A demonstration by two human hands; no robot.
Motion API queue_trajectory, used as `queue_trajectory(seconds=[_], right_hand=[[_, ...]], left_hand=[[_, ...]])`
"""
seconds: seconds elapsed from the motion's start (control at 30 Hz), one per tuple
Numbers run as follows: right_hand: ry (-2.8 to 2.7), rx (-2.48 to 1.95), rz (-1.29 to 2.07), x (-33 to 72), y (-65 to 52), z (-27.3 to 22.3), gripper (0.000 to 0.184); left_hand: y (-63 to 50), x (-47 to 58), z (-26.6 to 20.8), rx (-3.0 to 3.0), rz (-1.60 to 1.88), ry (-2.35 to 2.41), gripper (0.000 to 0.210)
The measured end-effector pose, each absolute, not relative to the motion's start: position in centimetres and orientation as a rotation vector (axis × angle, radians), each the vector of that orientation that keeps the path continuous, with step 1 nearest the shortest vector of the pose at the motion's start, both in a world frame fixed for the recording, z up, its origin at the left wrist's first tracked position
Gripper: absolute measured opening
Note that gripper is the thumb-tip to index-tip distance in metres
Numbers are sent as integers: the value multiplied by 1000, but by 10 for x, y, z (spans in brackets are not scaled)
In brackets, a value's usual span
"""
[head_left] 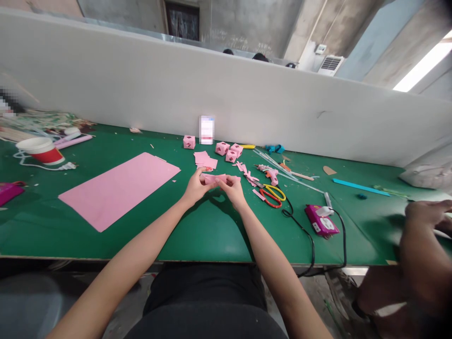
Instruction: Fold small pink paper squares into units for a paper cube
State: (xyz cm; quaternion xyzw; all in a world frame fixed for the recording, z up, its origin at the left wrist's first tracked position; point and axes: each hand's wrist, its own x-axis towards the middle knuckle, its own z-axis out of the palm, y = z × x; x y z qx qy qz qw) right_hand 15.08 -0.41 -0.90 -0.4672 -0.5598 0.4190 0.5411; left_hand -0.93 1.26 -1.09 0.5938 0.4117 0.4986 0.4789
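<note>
A folded strip of pink paper [214, 179] is held between both hands, just above the green table. My left hand [197, 184] is closed on its left end. My right hand [233, 188] pinches the right end, thumb in front. Cut pink paper pieces [206, 161] lie just behind the hands. Beyond them sit several folded pink paper cubes [222, 148] with dark cut-out openings. To the right are thin pink paper scraps [249, 176] and scissors [271, 194] with one yellow and one red handle loop. A large pink paper sheet [120, 190] lies flat on the left.
A pink glue gun [271, 174] lies right of the scraps; its black cord runs near a magenta power strip [322, 221]. A red-and-white cup [42, 150] stands at left. A phone [206, 130] leans on the white partition [141, 89]. Another person's hand [427, 212] is at far right.
</note>
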Motion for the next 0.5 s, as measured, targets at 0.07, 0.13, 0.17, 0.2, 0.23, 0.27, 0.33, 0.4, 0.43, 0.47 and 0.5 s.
queue_trajectory(seconds=[0.07, 0.13, 0.17, 0.2, 0.23, 0.27, 0.33, 0.4, 0.43, 0.47, 0.5], right_hand=[[-1333, -1116, 1030, 152, -3, -10, 41], [-1330, -1142, 1029, 153, -2, -11, 42], [-1330, -1154, 1016, 153, -1, -12, 42], [-1331, -1160, 999, 154, -1, -13, 41], [-1337, -1160, 983, 154, 0, -14, 41], [-1345, -1157, 970, 154, 0, -14, 40], [-1365, -1146, 960, 154, 0, -14, 40], [-1381, -1132, 963, 154, 0, -14, 40], [-1385, -1127, 964, 154, 0, -14, 41], [-1387, -1125, 962, 155, -1, -14, 42], [-1387, -1125, 960, 155, -1, -15, 42]], left_hand=[[14, -10, -10, 1384, 1250, 1016, 81], [15, -10, -9, 1318, 1266, 1016, 83], [15, -10, -8, 1291, 1267, 1016, 83], [15, -10, -8, 1269, 1266, 1016, 83], [15, -10, -7, 1254, 1266, 1015, 83], [15, -10, -7, 1246, 1266, 1011, 82], [15, -10, -7, 1243, 1261, 998, 80], [14, -10, -6, 1248, 1247, 988, 80], [14, -10, -6, 1253, 1239, 986, 80], [14, -10, -6, 1259, 1233, 987, 81], [14, -10, -7, 1266, 1230, 991, 81]])
